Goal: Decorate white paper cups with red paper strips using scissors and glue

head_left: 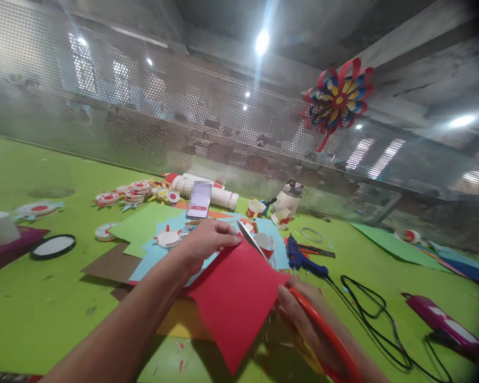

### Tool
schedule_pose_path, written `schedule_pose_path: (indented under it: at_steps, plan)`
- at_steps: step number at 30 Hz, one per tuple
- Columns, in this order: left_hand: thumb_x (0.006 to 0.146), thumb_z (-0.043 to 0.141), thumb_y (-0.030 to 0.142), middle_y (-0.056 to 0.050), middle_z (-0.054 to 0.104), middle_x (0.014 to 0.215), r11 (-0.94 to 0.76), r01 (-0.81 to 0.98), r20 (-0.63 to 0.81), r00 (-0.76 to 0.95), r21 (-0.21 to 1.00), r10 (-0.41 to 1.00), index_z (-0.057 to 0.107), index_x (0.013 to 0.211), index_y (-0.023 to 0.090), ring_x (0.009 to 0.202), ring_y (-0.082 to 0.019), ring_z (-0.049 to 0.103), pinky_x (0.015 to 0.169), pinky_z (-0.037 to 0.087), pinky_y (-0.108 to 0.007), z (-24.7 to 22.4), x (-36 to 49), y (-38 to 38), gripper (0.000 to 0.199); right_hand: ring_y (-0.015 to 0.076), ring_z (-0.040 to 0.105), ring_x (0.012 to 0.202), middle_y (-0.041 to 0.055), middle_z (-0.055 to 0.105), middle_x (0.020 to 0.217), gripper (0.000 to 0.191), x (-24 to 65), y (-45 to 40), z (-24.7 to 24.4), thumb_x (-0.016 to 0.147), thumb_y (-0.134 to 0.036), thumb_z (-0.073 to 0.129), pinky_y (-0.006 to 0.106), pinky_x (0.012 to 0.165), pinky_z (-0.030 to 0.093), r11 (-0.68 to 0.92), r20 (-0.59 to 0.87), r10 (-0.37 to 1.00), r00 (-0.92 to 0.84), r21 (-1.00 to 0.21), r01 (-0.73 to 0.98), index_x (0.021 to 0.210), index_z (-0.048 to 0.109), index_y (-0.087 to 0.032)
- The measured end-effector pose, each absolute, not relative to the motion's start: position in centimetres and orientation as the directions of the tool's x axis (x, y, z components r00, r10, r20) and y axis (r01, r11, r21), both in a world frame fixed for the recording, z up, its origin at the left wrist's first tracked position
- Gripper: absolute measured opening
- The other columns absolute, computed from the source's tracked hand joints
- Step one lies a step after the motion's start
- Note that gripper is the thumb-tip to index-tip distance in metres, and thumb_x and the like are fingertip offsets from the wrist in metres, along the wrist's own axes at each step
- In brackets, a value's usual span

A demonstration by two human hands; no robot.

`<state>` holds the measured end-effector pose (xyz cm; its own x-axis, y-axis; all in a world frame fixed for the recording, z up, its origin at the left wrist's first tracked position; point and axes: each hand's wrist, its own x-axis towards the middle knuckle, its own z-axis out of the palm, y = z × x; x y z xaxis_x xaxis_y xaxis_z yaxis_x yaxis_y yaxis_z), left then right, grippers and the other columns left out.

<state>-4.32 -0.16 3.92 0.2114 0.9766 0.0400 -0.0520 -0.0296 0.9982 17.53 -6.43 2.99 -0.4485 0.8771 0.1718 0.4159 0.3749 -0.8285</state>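
A sheet of red paper (237, 295) is held up over the table, one corner pointing down. My left hand (213, 239) pinches its upper edge between thumb and fingers. At the right, my right hand (303, 311) is closed round the orange-red handles of a pair of scissors (319, 324). The scissors' metal blades reach up and left along the sheet's upper right edge, their tips close to my left fingers. Part of the blades is hidden by the red paper. Beneath lie sheets of light blue paper (143, 268) and brown paper (114, 264).
A phone (199, 199) stands behind the paper, near paper cups (256, 208) and a white bottle (288, 199). Right of the sheets lie a blue glue gun (301, 258), a looping black cable (367, 303) and a purple power strip (443, 322). Round paper pieces (135, 194) are stacked at back left.
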Motion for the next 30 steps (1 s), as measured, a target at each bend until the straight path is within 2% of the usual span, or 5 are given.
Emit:
schedule_pose_path:
  at_steps: [6,10,19,25,30]
  plan:
    - [0.059,0.074,0.03,0.002,0.058,0.055,-0.048,-0.116,0.048,-0.008,0.992,0.999,0.062,0.064,0.015,0.052,-0.012,0.05,0.052,0.035,-0.024,4.3,-5.5,0.3,0.02,0.0084,0.043,0.048,-0.0029,0.051,0.061,0.041,18.5,-5.2,1.3,0.089,-0.058,0.046,0.02,0.046,0.039,0.005,-0.071,0.924,-0.376,-0.98,0.199,0.074,0.052,-0.02]
    - [0.053,0.073,0.02,0.002,0.06,0.054,-0.213,-0.374,0.081,-0.337,0.903,0.938,0.06,0.067,0.016,0.049,-0.014,0.054,0.049,0.041,-0.025,4.7,-6.5,1.1,0.019,0.008,0.047,0.047,-0.0037,0.05,0.06,0.047,19.3,-4.4,0.1,0.084,-0.065,0.047,0.021,0.047,0.042,-0.248,-0.22,0.897,-0.384,-0.969,-0.024,0.076,0.052,-0.019]
    - [0.056,0.061,0.007,0.004,0.055,0.052,-0.3,-0.414,0.061,-0.5,0.859,0.864,0.051,0.065,0.017,0.048,-0.01,0.053,0.051,0.043,-0.021,2.8,-5.6,3.3,0.017,0.0085,0.045,0.047,-0.0039,0.049,0.063,0.048,20.8,-5.1,2.1,0.081,-0.064,0.053,0.021,0.043,0.041,-0.158,-0.118,0.923,-0.366,-0.984,-0.083,0.1,0.058,-0.02]
    - [0.058,0.057,0.008,0.008,0.049,0.055,-0.309,-0.327,0.049,-0.612,0.893,0.789,0.05,0.082,0.019,0.048,-0.009,0.05,0.052,0.044,-0.02,0.7,-4.8,5.0,0.027,0.0093,0.043,0.047,-0.0037,0.048,0.061,0.041,23.0,-5.5,3.4,0.08,-0.057,0.058,0.023,0.045,0.038,0.12,0.057,0.97,-0.236,-0.958,0.261,0.095,0.06,-0.019]
    - [0.054,0.058,0.006,0.005,0.054,0.061,-0.271,-0.18,0.114,-0.597,0.946,0.794,0.057,0.105,0.02,0.049,-0.011,0.053,0.05,0.043,-0.021,-0.9,-4.2,5.3,0.053,0.0176,0.057,0.06,0.0028,0.063,0.07,0.047,25.1,-4.0,3.2,0.075,-0.054,0.061,0.029,0.056,0.044,0.133,0.207,0.978,-0.01,-0.59,0.797,0.104,0.065,-0.018]
